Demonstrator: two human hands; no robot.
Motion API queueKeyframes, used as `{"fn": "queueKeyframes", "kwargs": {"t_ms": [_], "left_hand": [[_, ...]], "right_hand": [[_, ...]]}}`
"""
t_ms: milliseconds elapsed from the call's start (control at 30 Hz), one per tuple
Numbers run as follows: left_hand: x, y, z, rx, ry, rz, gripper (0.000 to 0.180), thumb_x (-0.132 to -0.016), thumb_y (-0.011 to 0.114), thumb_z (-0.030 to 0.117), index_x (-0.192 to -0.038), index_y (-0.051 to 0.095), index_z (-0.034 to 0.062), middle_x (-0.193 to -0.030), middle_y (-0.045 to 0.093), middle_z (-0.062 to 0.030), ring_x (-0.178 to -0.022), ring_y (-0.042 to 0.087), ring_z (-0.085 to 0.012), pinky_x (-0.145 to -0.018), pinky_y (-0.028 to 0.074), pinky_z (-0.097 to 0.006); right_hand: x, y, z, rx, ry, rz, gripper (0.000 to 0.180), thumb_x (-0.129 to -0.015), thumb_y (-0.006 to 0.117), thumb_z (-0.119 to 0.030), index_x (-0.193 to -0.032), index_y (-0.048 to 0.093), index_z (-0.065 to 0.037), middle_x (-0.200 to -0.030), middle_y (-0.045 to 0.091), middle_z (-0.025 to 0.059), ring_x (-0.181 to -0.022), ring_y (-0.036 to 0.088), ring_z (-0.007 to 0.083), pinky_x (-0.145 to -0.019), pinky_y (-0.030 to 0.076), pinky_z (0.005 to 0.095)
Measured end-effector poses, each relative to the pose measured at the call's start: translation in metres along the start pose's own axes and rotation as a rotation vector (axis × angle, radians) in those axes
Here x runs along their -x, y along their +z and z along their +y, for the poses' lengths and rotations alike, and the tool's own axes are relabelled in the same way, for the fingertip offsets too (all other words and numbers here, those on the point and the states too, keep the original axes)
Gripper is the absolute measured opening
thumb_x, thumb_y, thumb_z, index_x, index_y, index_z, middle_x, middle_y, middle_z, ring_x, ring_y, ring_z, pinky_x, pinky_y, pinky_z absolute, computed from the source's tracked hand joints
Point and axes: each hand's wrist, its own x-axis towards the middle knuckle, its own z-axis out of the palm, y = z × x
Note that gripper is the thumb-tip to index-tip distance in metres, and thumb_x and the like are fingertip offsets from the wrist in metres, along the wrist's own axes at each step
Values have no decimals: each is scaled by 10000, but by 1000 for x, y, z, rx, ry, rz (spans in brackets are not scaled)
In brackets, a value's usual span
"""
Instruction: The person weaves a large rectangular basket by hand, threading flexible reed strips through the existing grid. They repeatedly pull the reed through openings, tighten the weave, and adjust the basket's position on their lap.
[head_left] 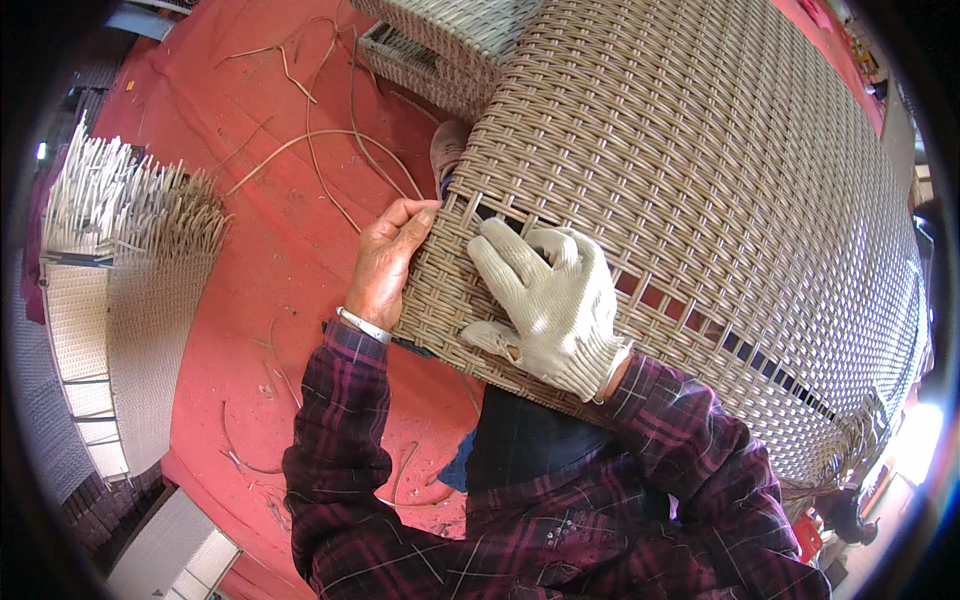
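Note:
A large brown wicker panel (pixel 660 130) curves across the middle and right, with a row of open gaps in its weave near my side. My bare left hand (pixel 385 260) is closed in a pinch at the panel's left edge, beside the end of that row. Whether it grips the edge or a thin strand there, I cannot tell. My right hand (pixel 550 300), in a white knitted glove, rests on the weave at the gaps. Two of its fingers reach out toward the open slot, another is bent, and the thumb stands apart lower down.
Loose wicker strands (pixel 345 135) curl over the red floor cloth (pixel 250 330), some ending near my left hand. A grey woven piece (pixel 470 40) stands beyond the panel. At left is another woven piece with bristling strand ends (pixel 120 200). A shoe (pixel 448 145) shows by the panel's edge.

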Motion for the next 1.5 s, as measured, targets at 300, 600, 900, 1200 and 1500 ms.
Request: {"fn": "queueKeyframes", "kwargs": {"t_ms": [300,600,900,1200,1500], "left_hand": [[-27,-27,-35,324,-139,-107,295,-1015,533,164,-1247,555,-17,-1083,673,-67,-946,648,-130,-845,537,-271],[-32,4,-83,662,-278,-244,286,-967,542,69,-1240,590,-3,-1082,680,-80,-887,671,-156,-787,557,-295],[-49,9,-118,585,-69,-216,269,-956,531,58,-1199,609,-27,-1043,687,-82,-879,664,-155,-781,547,-288],[-77,-67,-66,-506,250,-315,252,-920,544,4,-1148,613,-77,-968,690,-83,-877,632,-131,-765,507,-278],[-65,-33,-87,465,-105,-608,247,-944,597,74,-1165,646,-25,-1030,698,-46,-953,647,-153,-872,508,-284]], "right_hand": [[-8,11,13,-90,-11,21,740,-673,760,-419,-1280,566,-43,-1340,539,92,-1085,551,302,-915,436,472],[-14,6,9,-33,-26,-1,780,-564,786,-410,-1235,613,-52,-1274,600,82,-956,576,270,-860,479,439],[-10,39,26,30,-131,136,748,-544,772,-386,-1188,634,-32,-1227,616,105,-914,584,269,-837,500,447],[-16,21,12,-58,-51,43,712,-589,756,-382,-1203,633,-43,-1243,613,110,-934,573,271,-853,491,449],[-14,39,20,2,-127,173,701,-578,748,-388,-1177,644,-39,-1232,616,106,-910,573,274,-819,500,438]]}}
